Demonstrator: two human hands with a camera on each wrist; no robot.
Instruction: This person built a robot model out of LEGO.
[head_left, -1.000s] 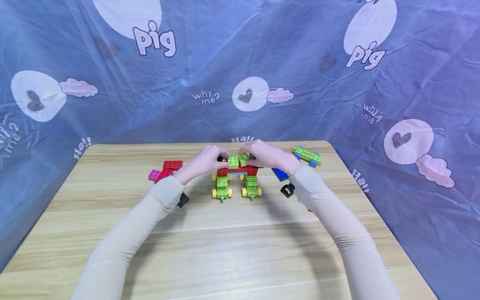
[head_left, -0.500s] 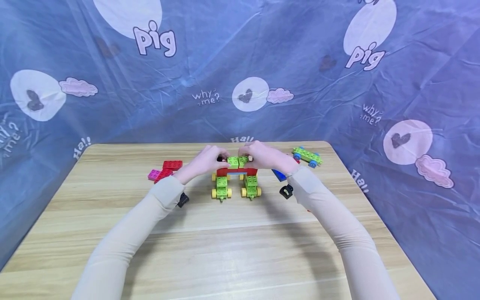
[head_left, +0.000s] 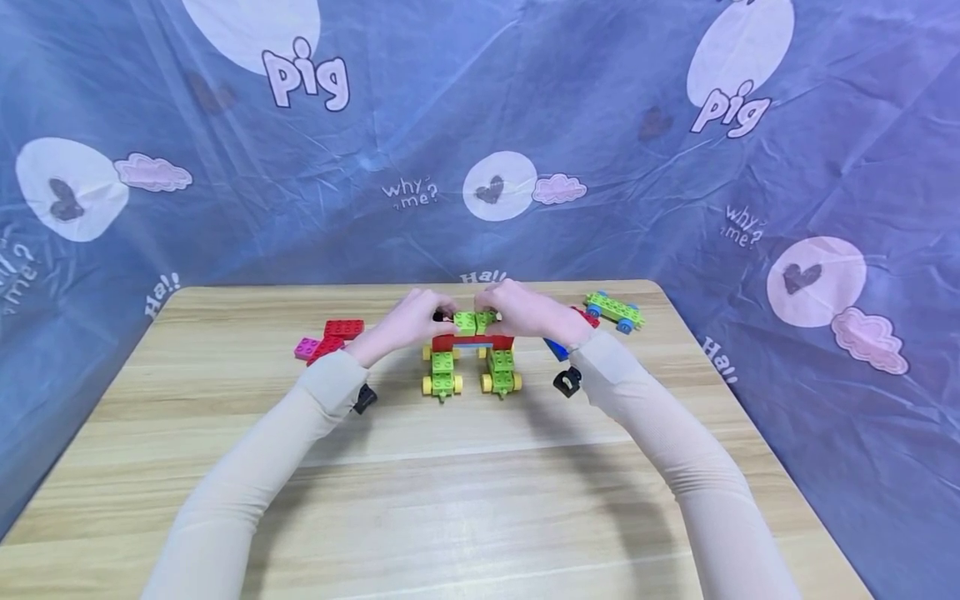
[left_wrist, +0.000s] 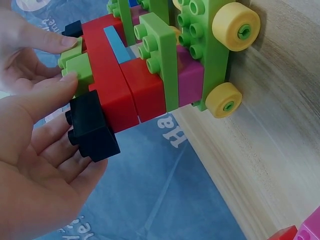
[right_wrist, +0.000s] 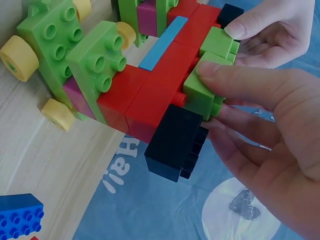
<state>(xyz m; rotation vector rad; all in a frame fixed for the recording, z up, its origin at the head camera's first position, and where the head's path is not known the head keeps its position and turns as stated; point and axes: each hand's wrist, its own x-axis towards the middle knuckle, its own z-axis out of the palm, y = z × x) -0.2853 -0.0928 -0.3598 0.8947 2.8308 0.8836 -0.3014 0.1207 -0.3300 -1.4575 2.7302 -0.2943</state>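
On the table (head_left: pixel 450 517), the left hand (head_left: pixel 411 318) pinches the left light-green brick (left_wrist: pixel 84 70) between thumb and fingers, and the right hand (head_left: pixel 525 310) pinches the right light-green brick (right_wrist: pixel 199 100) in the same manner; both bricks are just beside each other on top of the red beam (left_wrist: pixel 107 75), near its middle. The step seems to be the pressing of this pair onto the beam. To do it well, one should keep both bricks level, match them with the studs below, and push straight down with equal force, because the beam bridges two supports and could tip. Whether they are fully seated, I cannot tell. By count, the beam carries two light-green bricks and two black end bricks (right_wrist: pixel 172 142), one near each end; under it are one light-blue brick (left_wrist: pixel 116 44) and two green wheeled bases (head_left: pixel 442 383). Left of the beam lie two red bricks (head_left: pixel 344 328), one pink brick (head_left: pixel 305 348) and one black piece (head_left: pixel 364 398); right of it, one blue brick (head_left: pixel 557 349), one curved black part (head_left: pixel 567 382), one blue-wheeled green base (head_left: pixel 615 311) and one partly hidden red piece (head_left: pixel 588 317).
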